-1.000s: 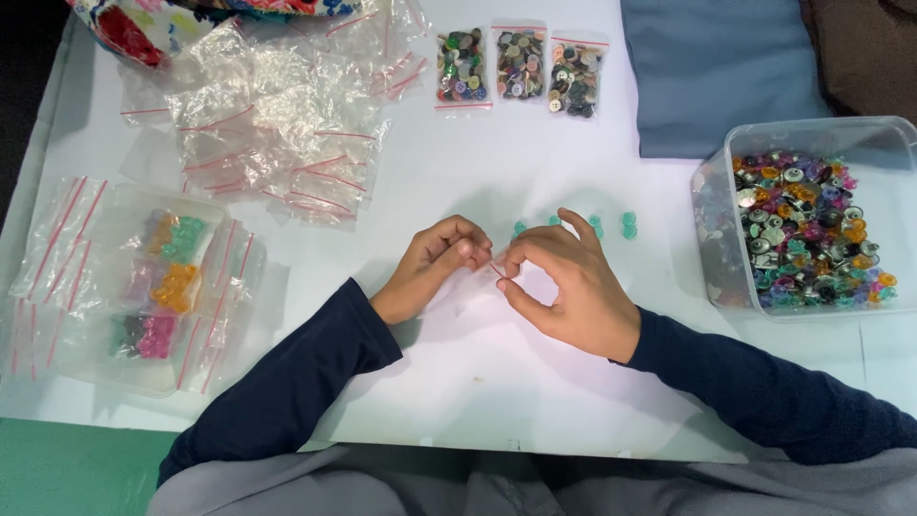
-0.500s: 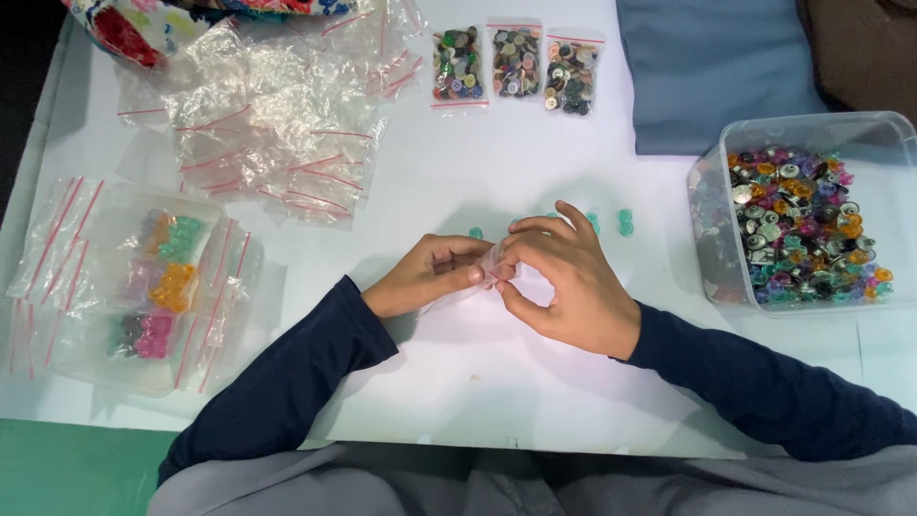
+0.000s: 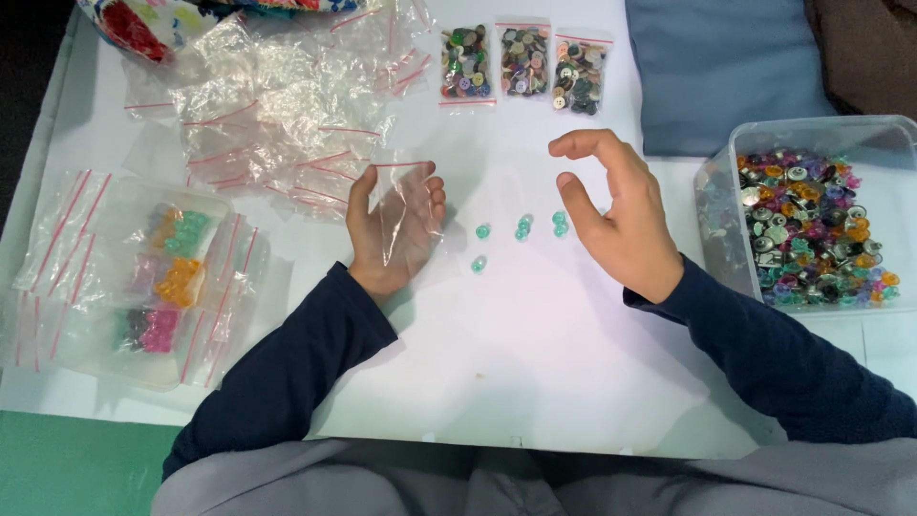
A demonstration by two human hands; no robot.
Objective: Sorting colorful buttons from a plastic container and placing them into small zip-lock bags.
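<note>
Left hand (image 3: 392,234) grips clear zip bag (image 3: 406,215); right hand (image 3: 611,215) open, curled above teal buttons (image 3: 521,229); bare desk (image 3: 535,354) toward near edge.

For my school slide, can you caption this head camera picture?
Left hand holds a clear zip bag while the right hand hovers over teal buttons on a white table.

Bright, even overhead light washes the white table (image 3: 535,382) with mild glare at centre, soft shadows fall toward 5 o'clock of both hands, and focus softens slightly toward the edges.
</note>
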